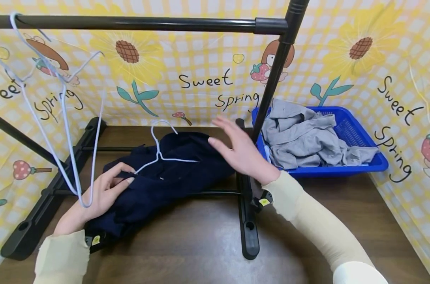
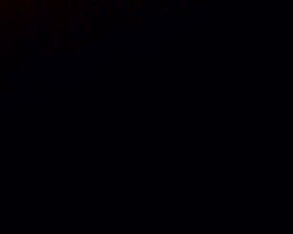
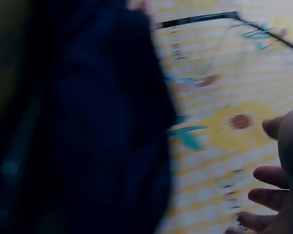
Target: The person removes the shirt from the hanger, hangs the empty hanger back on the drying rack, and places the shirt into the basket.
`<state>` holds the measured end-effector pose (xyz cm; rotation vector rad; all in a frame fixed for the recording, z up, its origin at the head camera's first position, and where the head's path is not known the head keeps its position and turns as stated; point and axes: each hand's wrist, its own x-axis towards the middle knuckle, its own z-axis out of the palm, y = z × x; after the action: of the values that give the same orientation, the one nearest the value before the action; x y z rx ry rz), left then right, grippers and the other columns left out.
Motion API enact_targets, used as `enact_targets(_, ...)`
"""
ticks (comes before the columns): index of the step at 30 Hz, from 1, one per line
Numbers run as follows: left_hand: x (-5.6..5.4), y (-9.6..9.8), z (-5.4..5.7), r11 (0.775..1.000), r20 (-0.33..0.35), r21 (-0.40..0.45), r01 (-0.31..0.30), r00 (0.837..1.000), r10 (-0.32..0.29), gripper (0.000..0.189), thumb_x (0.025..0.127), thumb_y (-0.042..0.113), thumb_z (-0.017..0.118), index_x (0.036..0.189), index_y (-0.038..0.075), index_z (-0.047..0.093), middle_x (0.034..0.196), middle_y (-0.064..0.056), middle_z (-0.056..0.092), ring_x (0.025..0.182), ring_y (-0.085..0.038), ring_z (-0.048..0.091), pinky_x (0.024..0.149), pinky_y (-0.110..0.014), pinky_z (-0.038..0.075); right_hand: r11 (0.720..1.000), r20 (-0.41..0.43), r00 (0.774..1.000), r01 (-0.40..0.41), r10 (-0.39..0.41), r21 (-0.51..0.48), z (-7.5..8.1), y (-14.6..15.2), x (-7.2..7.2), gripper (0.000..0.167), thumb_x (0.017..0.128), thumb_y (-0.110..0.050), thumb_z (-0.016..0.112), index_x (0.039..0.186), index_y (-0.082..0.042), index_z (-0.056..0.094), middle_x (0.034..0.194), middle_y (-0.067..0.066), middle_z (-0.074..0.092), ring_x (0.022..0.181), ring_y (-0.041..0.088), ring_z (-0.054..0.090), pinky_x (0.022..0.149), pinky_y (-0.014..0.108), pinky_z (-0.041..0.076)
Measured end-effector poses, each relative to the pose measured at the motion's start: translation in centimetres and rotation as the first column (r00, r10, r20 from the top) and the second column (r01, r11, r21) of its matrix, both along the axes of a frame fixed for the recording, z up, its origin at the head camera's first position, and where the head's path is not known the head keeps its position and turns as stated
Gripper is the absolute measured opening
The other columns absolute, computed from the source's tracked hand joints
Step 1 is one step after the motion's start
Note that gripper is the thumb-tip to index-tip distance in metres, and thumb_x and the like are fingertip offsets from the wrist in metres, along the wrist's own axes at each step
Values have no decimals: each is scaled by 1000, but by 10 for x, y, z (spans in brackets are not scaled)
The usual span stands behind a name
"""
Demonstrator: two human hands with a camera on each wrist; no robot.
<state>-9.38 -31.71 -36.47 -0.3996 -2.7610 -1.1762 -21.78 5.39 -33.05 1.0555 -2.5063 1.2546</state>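
Left hand [image 1: 104, 192]: fingers bent, thumb opposed, pinching the dark garment [image 1: 147, 189] beside 1 end of the pale hanger [image 1: 160, 156], whose hook stands clear of the cloth. Right hand [image 1: 244, 153]: fingers extended and parted, holding nothing, near the garment's right end. Garment lies across the lower bars of the black rack [image 1: 147, 23], left of the blue basket [image 1: 321, 172] containing grey cloth [image 1: 303, 134]

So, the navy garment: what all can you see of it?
The navy garment looks like soft matte cloth, creased and bunched; its type is unclear. A small light mark shows near its middle. It lies across the rack's lower bars. A pale hanger seems partly tucked into it, hook exposed. The left hand pinches it by the hanger's left end; the right hand is beside its other end.
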Motion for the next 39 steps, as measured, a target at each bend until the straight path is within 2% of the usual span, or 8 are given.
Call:
enact_targets(4, 3, 8, 0, 998, 40, 14, 58, 997, -59, 23, 100, -2, 61, 120, 10, 57, 55, 10, 43, 44, -12, 47, 47, -27, 40, 986, 276, 961, -63, 18, 155, -38, -1, -1, 70, 105, -59, 42, 159, -15, 36, 166, 2, 24, 150, 19, 22, 119, 44, 21)
enact_targets(9, 7, 17, 0, 993, 67, 46, 110, 991, -112, 24, 100, -2, 60, 120, 11, 57, 60, 8, 51, 48, -15, 52, 50, -27, 42, 964, 532, 842, -211, 96, 159, -64, 4, 0, 74, 105, -63, 34, 156, -11, 42, 158, 6, 41, 145, 20, 34, 117, 43, 26)
enact_targets(12, 8, 21, -1, 991, 42, 64, 121, 991, -124, 25, 100, -4, 60, 119, 12, 57, 60, 9, 50, 47, -13, 50, 48, -26, 41, 926, 608, 760, -363, 230, 103, -65, 11, 4, 70, 105, -62, 34, 151, -10, 50, 147, 3, 53, 136, 18, 45, 114, 42, 32)
enact_targets(15, 9, 25, 0, 987, 27, 77, 139, 990, -141, 26, 99, -4, 61, 119, 14, 57, 59, 11, 45, 46, -11, 46, 46, -27, 39, 873, 604, 719, -482, 345, 75, -57, 20, 10, 64, 103, -61, 44, 143, -13, 58, 131, -3, 63, 121, 14, 57, 106, 39, 41)
enact_targets(22, 8, 46, 1, 953, 41, 177, 246, 966, -257, 26, 102, -2, 57, 122, 15, 57, 64, 9, 49, 56, -14, 54, 55, -29, 44, 804, 488, 725, -590, 485, 78, -32, 53, 29, 23, 97, -39, 70, 113, -23, 70, 94, -8, 69, 86, 13, 63, 79, 33, 52)
enact_targets(29, 6, 89, -7, 909, 113, 262, 325, 925, -364, 19, 104, 4, 56, 118, 17, 59, 93, 0, 64, 72, -15, 65, 70, -28, 52, 818, 498, 766, -547, 406, 176, -16, 105, 57, 12, 104, -37, 60, 103, -33, 72, 88, -13, 67, 80, 8, 62, 73, 29, 53)
enact_targets(37, 21, 133, -1, 829, 239, 362, 426, 817, -525, 13, 107, 14, 55, 120, 18, 56, 72, 6, 59, 63, -9, 60, 61, -26, 51, 787, 517, 764, -566, 388, 246, 0, 151, 83, 16, 105, -35, 59, 98, -37, 72, 75, -20, 57, 69, 1, 56, 60, 21, 45)
enact_targets(39, 22, 137, 3, 829, 260, 360, 428, 807, -530, 13, 107, 16, 55, 120, 19, 56, 67, 8, 56, 60, -9, 58, 60, -26, 50, 789, 500, 775, -558, 386, 257, 5, 155, 85, 16, 106, -34, 58, 99, -38, 72, 77, -20, 59, 71, 1, 57, 61, 21, 46)
